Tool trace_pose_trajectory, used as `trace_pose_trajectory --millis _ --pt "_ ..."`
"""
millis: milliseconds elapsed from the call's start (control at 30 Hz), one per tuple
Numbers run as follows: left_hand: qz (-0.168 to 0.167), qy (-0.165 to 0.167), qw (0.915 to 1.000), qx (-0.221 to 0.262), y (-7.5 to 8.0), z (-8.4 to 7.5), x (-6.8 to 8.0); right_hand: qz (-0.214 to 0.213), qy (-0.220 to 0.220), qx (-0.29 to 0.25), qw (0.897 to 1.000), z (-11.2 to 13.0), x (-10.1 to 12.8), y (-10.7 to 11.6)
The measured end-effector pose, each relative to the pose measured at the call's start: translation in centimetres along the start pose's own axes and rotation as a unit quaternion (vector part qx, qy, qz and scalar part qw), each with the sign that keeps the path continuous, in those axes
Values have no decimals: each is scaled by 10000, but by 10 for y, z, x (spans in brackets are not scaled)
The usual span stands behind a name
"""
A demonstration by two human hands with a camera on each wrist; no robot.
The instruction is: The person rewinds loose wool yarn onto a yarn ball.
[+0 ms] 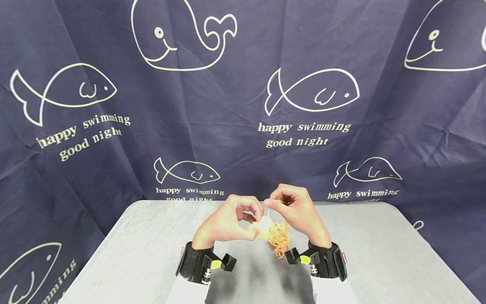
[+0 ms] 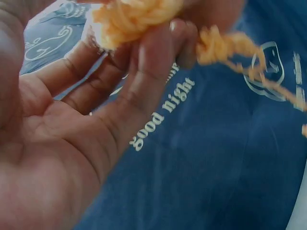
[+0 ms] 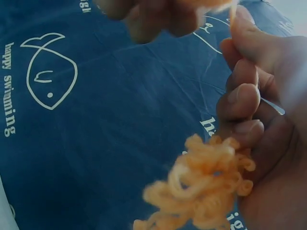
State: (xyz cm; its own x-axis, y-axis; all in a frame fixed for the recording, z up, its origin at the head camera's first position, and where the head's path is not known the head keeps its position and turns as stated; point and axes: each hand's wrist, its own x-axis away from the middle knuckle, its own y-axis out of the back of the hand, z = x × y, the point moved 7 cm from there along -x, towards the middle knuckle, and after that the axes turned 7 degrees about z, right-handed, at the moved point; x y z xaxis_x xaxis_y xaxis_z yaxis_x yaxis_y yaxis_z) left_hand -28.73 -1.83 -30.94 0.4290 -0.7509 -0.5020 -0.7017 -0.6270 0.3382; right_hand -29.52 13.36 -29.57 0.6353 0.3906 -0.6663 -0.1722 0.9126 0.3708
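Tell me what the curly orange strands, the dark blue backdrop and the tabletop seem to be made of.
Curly orange strands: probably matte yarn, judging by fuzzy, kinked loops.
Dark blue backdrop: dull fabric, given its creases and folds.
Tabletop: perhaps matte laminate, given its mottled grey, flat surface; uncertain.

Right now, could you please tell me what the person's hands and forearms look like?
The left hand and right hand are ungloved. A wide black band circles each wrist, left band and right band alike, with a small black block jutting inward, a yellow label and a silvery fitting. White sleeves cover the forearms below.
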Motion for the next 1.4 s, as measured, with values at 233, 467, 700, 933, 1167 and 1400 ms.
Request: trace_pose_trajectory --millis 233,467,700,933,1167,1400 --pt "-240 -796 9936 766 3 -9 -2 209 -190 -334 9990 -9 -2 -7" --pt "-1628 -1485 9640 1489 20 -9 0 557 -103 -611 9965 -14 -3 -17" --pt "-2977 -1342 9263 1880 35 -3 8 1113 -341 -388 9924 -14 -4 -30" --pt "-3777 -362 9142 1422 42 6 13 1156 -562 -59 9917 -9 -3 -32" --pt "-4238 -7 8824 2046 44 7 16 1144 -774 276 9900 -8 -3 -32" --pt "-4211 -16 8856 1959 44 7 16 1111 -822 413 9895 -7 -3 -31"
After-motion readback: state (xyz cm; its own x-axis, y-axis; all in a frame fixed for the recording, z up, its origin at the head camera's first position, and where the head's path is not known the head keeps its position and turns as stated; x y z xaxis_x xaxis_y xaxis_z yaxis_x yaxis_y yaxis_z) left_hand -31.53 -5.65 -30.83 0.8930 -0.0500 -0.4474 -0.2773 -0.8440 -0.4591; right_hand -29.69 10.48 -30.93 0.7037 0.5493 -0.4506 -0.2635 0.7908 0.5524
